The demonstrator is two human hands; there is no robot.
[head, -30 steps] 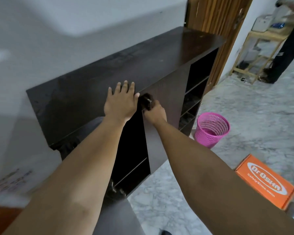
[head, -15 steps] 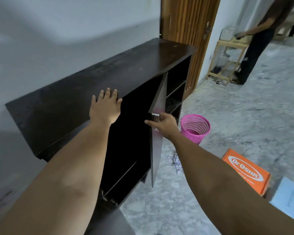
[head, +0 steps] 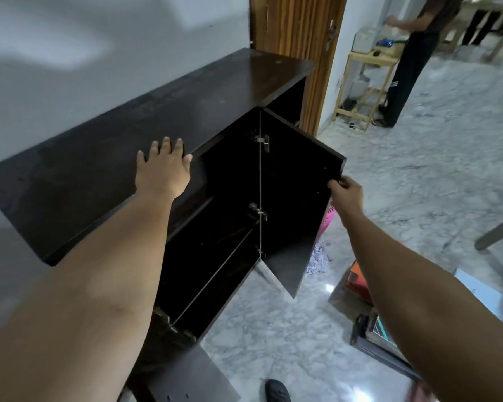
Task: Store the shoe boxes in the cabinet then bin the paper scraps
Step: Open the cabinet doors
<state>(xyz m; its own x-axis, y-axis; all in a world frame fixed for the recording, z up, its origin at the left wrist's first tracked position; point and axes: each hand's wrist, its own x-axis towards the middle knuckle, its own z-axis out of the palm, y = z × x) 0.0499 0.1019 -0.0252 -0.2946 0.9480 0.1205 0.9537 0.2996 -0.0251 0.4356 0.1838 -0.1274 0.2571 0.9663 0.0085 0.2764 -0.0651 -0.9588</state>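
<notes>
A dark wooden cabinet (head: 105, 158) stands against the wall. My left hand (head: 164, 166) lies flat on its top near the front edge, fingers spread. My right hand (head: 346, 195) grips the outer edge of the cabinet door (head: 291, 198), which stands swung wide open. Inside, dark shelves (head: 215, 256) show with nothing visible on them. An orange shoe box (head: 357, 282) lies on the floor, mostly hidden behind my right arm. Crumpled paper scraps (head: 318, 261) lie on the floor just past the door. A sliver of the pink bin (head: 327, 220) shows behind the door.
A second open door (head: 186, 372) hangs at the bottom left. A dark box (head: 375, 335) and a pale blue box (head: 482, 288) lie by my right arm. A person (head: 410, 62) stands by a wooden rack (head: 363, 82) at the far right. A shoe tip (head: 278, 391) shows below.
My right hand has swung the cabinet door from nearly shut to wide open, and it now covers most of the pink bin. My left hand stayed on the cabinet top.
</notes>
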